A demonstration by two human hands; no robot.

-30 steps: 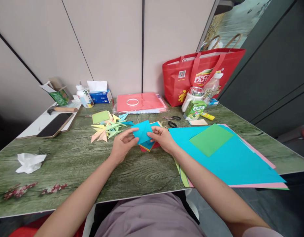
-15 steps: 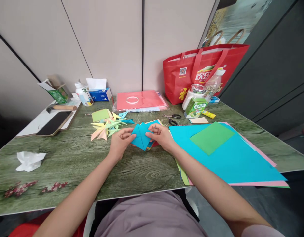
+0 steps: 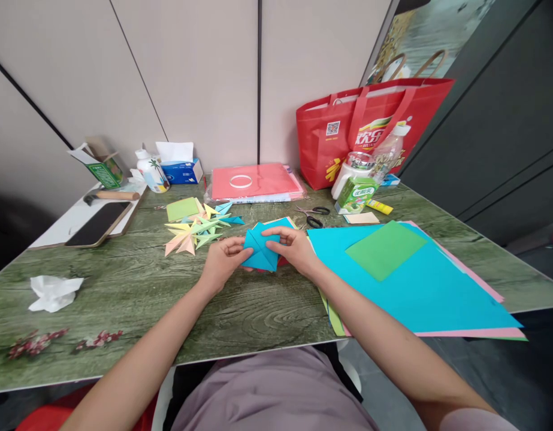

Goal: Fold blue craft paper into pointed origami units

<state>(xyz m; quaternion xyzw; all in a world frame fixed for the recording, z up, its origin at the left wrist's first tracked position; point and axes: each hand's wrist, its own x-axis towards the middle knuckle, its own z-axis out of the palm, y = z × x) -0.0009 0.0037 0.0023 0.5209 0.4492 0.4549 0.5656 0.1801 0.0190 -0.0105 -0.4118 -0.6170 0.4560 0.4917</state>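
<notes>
1. At the centre of the frame, the left hand [image 3: 222, 263] is pinching the left edge of a small, blue, folded paper square [image 3: 262, 256], fingers closed on it.
2. The right hand [image 3: 296, 248] is gripping its upper right part, fingers likewise closed; multicoloured stacked paper [image 3: 283, 222] is showing behind.
3. The square is showing diagonal creases, so its folding seems partly done.
4. Left of centre, pointed pastel folded-paper shapes [image 3: 198, 230] are lying, apparently finished, on the green wood-patterned worktop [image 3: 145, 311].
5. At right, a large, flat blue paper sheet [image 3: 375, 296] is lying unfolded.

Hammer [image 3: 117, 195] near a phone [image 3: 99, 224]
</notes>
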